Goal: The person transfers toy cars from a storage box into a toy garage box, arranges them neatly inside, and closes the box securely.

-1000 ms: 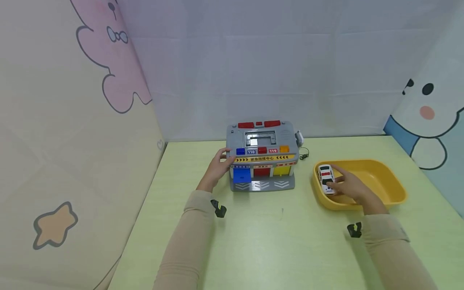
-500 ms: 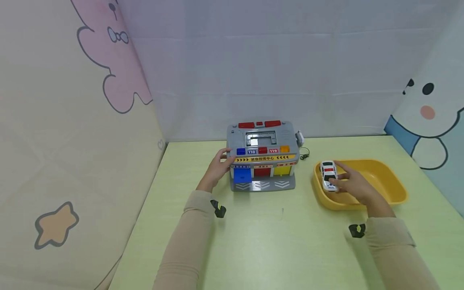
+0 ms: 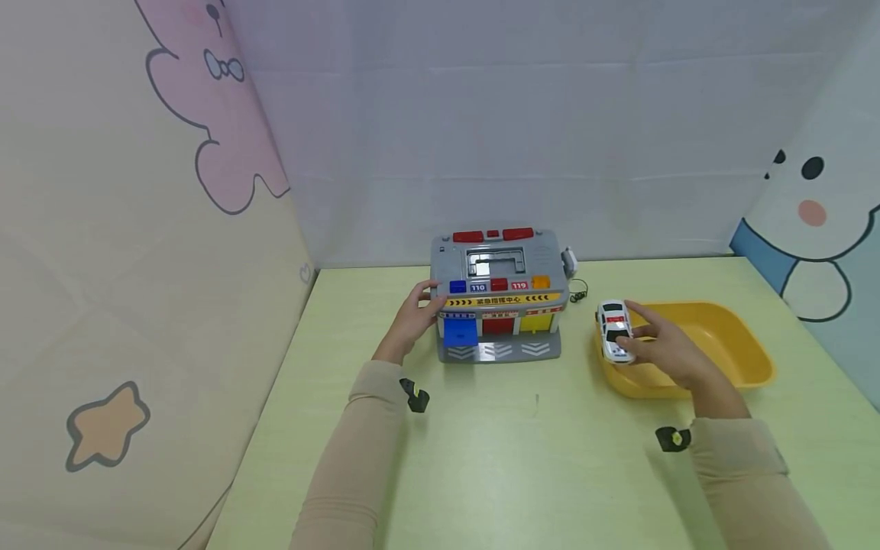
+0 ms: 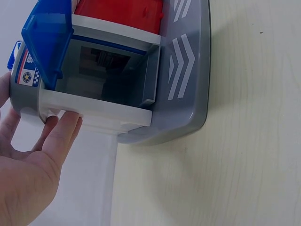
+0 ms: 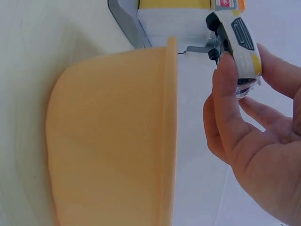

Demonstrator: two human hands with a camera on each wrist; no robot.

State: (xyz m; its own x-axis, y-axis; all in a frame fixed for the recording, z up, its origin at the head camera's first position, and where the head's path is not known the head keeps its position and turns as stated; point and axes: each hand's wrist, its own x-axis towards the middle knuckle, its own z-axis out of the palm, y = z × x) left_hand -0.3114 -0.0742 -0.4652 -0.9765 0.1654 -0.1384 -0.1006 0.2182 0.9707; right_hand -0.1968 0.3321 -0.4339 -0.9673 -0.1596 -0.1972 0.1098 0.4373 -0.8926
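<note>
A grey toy rescue station point(image 3: 447, 263) with blue, red and yellow garage doors stands towards the back of the table. My left hand point(image 3: 412, 321) holds the left corner of its roof. In the left wrist view the blue door point(image 4: 49, 40) is swung up, showing the hollow bay point(image 4: 106, 70) inside. At the right, my right hand point(image 3: 667, 353) pinches a white toy police car point(image 3: 613, 332) with black windows and a red patch on its roof. That car is held above the left rim of a yellow basin point(image 3: 729, 347). In the right wrist view its wheels hang free.
A small white handset point(image 3: 569, 262) with a dark coiled cord point(image 3: 579, 292) is on the station's right side. The pale green table point(image 3: 509, 458) extends in front of the station. A white curtain point(image 3: 536, 137) hangs behind the table.
My right hand has lifted the toy car up out of the basin, then moved it slightly left over the rim. The left hand stays on the station.
</note>
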